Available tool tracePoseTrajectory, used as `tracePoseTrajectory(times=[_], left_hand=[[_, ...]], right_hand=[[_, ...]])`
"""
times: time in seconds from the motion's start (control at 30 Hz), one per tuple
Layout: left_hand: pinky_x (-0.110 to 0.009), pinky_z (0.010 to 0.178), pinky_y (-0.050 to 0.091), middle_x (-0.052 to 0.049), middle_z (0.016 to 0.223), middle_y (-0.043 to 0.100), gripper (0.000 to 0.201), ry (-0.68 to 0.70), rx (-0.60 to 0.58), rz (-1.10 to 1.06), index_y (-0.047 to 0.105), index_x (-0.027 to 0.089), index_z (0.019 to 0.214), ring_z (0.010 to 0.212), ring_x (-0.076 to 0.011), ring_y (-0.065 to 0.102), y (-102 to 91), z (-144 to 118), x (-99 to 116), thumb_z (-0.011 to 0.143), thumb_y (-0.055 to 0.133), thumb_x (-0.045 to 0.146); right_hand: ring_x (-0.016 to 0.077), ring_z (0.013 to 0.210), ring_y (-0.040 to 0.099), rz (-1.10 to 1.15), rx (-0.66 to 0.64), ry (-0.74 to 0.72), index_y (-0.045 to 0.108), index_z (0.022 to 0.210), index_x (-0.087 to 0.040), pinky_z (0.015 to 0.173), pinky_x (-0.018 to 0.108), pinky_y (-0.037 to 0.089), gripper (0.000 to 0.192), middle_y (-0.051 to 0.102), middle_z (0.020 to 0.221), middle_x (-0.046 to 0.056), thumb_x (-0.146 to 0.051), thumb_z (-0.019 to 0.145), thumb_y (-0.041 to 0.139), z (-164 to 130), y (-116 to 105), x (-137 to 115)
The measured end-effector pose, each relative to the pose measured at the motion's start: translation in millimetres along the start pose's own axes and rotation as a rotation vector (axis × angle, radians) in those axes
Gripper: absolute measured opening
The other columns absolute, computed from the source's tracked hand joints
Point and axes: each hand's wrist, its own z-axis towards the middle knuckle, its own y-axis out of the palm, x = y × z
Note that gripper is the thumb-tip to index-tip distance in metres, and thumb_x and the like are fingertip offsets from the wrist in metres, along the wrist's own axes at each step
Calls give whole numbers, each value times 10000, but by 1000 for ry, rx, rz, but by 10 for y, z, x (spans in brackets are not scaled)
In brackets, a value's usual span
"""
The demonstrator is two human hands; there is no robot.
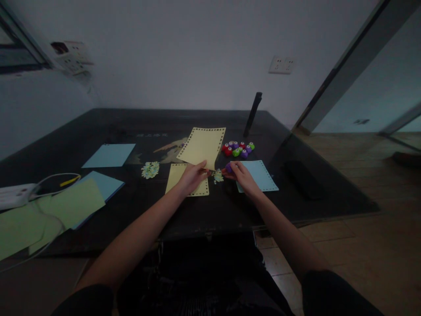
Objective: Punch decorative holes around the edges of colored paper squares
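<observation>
Pinched at its lower corner, a pale yellow sheet [205,147] with punched holes along its edges is held up by my left hand [191,177]. My right hand [243,177] is closed on a small purple craft punch [229,167], close to that corner; whether it bites the paper is too dim to tell. Between my hands lies a small heap of punched-out paper bits [217,176]. Another punched yellow sheet [173,176] is flat under my left hand. A light blue sheet [263,174] with edge holes lies partly beneath my right hand.
Several red, purple and green punches [238,149] cluster behind my right hand. A bigger pile of paper bits [150,170] is to the left. Blue paper [110,155], green sheets [72,204] and a white cable [49,177] lie further left. A black upright post [252,115] stands at the back.
</observation>
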Motion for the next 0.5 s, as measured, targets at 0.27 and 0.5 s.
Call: tracePoseTrajectory(times=[0.27,0.5], left_hand=[[-479,870,500,-16,720,660,51,-87,-70,-172,615,129,807,583,-85,566,70,5,-89,769,629,161],[-493,873,495,0,685,647,65,-81,-57,-154,620,135,814,559,-82,559,87,-11,-99,755,641,152]], right_hand=[[165,803,653,35,-42,4,479,839,-227,804,378,538,325,622,812,3,-534,781,568,-45,38,-19],[171,843,657,49,-53,35,479,856,-233,820,372,539,297,618,852,6,-508,790,569,-60,56,-24]])
